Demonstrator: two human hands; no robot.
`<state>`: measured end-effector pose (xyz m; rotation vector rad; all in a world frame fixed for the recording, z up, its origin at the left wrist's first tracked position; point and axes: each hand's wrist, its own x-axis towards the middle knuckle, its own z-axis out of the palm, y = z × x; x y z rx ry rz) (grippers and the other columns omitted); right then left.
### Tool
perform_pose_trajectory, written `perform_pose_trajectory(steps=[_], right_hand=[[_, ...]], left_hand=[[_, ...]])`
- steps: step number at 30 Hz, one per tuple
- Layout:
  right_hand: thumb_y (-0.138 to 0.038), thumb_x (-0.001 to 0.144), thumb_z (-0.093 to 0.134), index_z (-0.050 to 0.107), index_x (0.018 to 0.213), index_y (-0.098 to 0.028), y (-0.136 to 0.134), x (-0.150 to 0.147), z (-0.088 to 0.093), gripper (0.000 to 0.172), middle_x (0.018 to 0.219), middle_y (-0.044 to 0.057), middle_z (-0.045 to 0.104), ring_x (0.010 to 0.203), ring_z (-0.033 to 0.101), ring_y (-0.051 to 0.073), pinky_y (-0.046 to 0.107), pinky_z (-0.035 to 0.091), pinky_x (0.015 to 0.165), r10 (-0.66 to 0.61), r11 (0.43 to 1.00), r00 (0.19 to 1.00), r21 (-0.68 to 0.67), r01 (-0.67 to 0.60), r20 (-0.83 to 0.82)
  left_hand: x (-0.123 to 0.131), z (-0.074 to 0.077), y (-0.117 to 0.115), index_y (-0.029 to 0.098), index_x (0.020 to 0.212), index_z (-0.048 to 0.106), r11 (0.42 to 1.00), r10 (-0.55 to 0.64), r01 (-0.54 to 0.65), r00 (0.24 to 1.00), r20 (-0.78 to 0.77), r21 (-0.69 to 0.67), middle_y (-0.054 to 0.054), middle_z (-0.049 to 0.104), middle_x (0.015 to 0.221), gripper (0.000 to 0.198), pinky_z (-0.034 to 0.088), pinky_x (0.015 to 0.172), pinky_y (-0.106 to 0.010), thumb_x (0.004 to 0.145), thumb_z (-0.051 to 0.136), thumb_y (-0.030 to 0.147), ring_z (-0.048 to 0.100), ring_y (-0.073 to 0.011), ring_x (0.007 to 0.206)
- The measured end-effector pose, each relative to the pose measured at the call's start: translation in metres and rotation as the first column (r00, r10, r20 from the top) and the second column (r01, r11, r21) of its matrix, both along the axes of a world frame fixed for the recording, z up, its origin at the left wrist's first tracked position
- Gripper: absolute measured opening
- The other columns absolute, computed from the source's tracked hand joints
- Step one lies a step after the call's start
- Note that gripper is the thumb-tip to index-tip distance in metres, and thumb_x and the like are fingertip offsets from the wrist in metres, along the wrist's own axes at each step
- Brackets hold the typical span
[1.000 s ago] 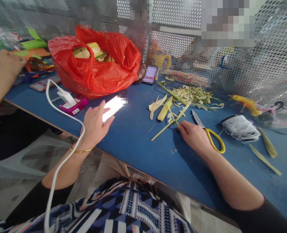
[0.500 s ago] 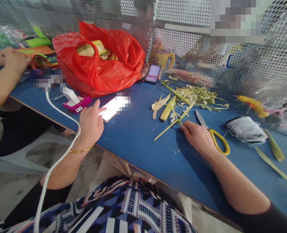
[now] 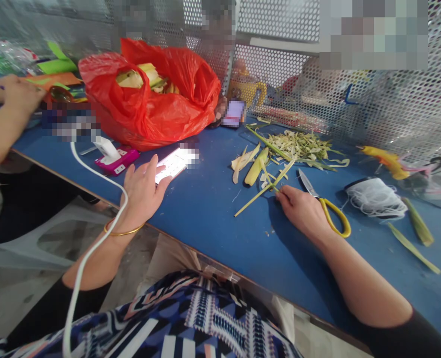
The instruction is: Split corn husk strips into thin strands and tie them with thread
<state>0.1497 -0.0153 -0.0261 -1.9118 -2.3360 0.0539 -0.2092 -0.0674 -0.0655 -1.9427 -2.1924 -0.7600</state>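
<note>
My left hand rests at the near end of a lit phone lying on the blue table. Its fingers are apart and it holds nothing; some fingertips reach the screen's edge. Thumb and fingers of my right hand pinch the end of crossed pale green leaf strips, low over the tabletop. Just beyond that hand lie scissors with yellow handles, blades apart. Farther back are a folded leaf piece and a heap of leaf scraps.
A red plastic bag holding leaves stands at the back left. A white cable crosses my left wrist. Nearby sit a pink tissue pack, wound white thread and a perforated metal screen. Another person's hand is at far left.
My left hand has drawn its finger back from the screen and spread its thumb out to the right. My right hand keeps its pinch on the leaf strips.
</note>
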Motion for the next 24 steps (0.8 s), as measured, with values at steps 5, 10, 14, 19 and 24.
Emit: perform_pose_trajectory(steps=[5, 10, 14, 19, 24], right_hand=[[-0.027, 0.097, 0.05, 0.057, 0.072, -0.024, 0.0, 0.001, -0.002, 0.026, 0.071, 0.006, 0.069, 0.064, 0.058, 0.02, 0.03, 0.027, 0.059, 0.021, 0.999, 1.0, 0.027, -0.021, -0.002], [-0.028, 0.099, 0.049, 0.059, 0.075, -0.023, -0.001, -0.001, 0.0, 0.027, 0.073, 0.007, 0.07, 0.066, 0.06, 0.021, 0.03, 0.028, 0.06, -0.009, 1.0, 1.0, -0.012, 0.009, 0.014], [-0.027, 0.099, 0.049, 0.059, 0.075, -0.023, -0.001, -0.002, 0.002, 0.026, 0.073, 0.006, 0.07, 0.066, 0.059, 0.021, 0.03, 0.026, 0.058, -0.024, 1.0, 0.999, -0.02, 0.024, 0.023], [-0.027, 0.098, 0.051, 0.06, 0.075, -0.023, 0.001, 0.003, -0.004, 0.025, 0.072, 0.006, 0.069, 0.063, 0.057, 0.019, 0.029, 0.026, 0.058, 0.025, 0.999, 1.0, 0.039, -0.025, 0.008], [-0.027, 0.098, 0.051, 0.059, 0.073, -0.023, 0.003, 0.007, -0.009, 0.026, 0.071, 0.005, 0.07, 0.062, 0.057, 0.019, 0.029, 0.026, 0.058, 0.045, 0.997, 0.999, 0.063, -0.045, -0.002]], left_hand=[[0.001, 0.001, 0.0, 0.008, 0.155, 0.043, 1.0, 0.002, -0.002, 1.0, -0.011, -0.012, -0.022, 0.073, 0.131, 0.065, 0.034, 0.12, -0.06, 0.1, 0.04, 0.042, 0.06, -0.0347, 0.136], [0.001, 0.001, 0.001, 0.011, 0.154, 0.043, 1.0, -0.021, 0.02, 1.0, -0.014, -0.018, -0.02, 0.075, 0.129, 0.062, 0.036, 0.118, -0.061, 0.099, 0.044, 0.041, 0.061, -0.0353, 0.135], [-0.003, 0.0, 0.001, 0.011, 0.151, 0.046, 0.997, -0.035, 0.032, 0.999, 0.035, 0.07, -0.02, 0.077, 0.124, 0.062, 0.041, 0.114, -0.058, 0.098, 0.047, 0.042, 0.066, -0.036, 0.125], [-0.006, 0.0, -0.006, 0.01, 0.141, 0.056, 0.965, 0.016, -0.043, 0.994, 0.104, 0.26, -0.016, 0.078, 0.119, 0.053, 0.051, 0.101, -0.046, 0.098, 0.046, 0.038, 0.071, -0.0305, 0.11], [-0.001, 0.002, -0.011, 0.006, 0.14, 0.057, 0.954, 0.04, -0.086, 0.986, 0.161, 0.288, -0.016, 0.079, 0.118, 0.048, 0.051, 0.101, -0.045, 0.099, 0.042, 0.027, 0.07, -0.0278, 0.109]])
